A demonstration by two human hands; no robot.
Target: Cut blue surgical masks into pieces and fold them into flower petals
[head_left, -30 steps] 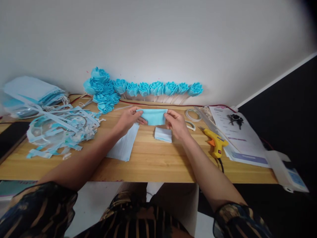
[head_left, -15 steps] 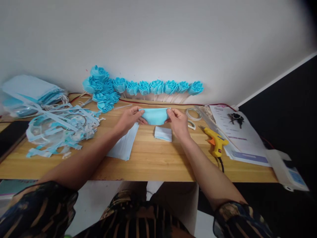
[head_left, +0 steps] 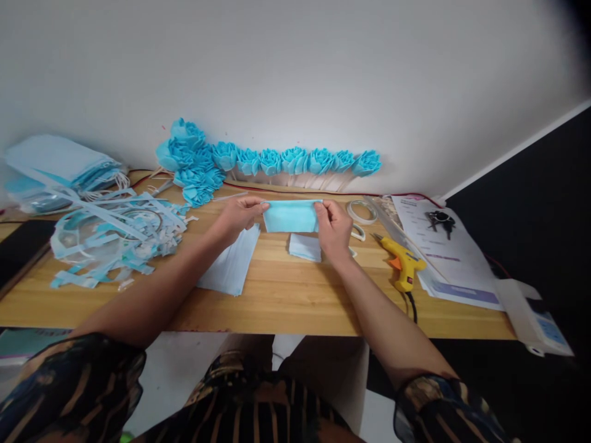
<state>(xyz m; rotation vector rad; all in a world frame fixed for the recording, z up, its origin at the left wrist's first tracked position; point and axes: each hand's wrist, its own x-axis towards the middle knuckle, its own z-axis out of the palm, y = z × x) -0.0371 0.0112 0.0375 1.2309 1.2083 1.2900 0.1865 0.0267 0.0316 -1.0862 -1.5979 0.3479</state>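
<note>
Stretched between my hands is a folded light-blue piece of face mask fabric [head_left: 292, 216], held above the table. My left hand [head_left: 242, 215] pinches its upper left corner. The upper right corner is pinched by my right hand [head_left: 333, 226]. Below the fabric lies a small stack of cut mask pieces [head_left: 305, 247]. A flat pale-blue mask sheet [head_left: 231, 266] rests partly under my left forearm. Scissors [head_left: 358, 232], mostly hidden, show a white handle beside my right hand.
Blue fabric flowers [head_left: 294, 161] line the wall. Mask scraps [head_left: 124, 237] and a mask stack [head_left: 64, 163] lie at left. On the right are a tape roll [head_left: 362, 211], a yellow glue gun [head_left: 401, 261], papers [head_left: 438, 252] and keys [head_left: 441, 223].
The fabric's lower edge has gone from curved to nearly straight, so it now hangs as a flat rectangle. My fingers have closed in more tightly at its corners.
</note>
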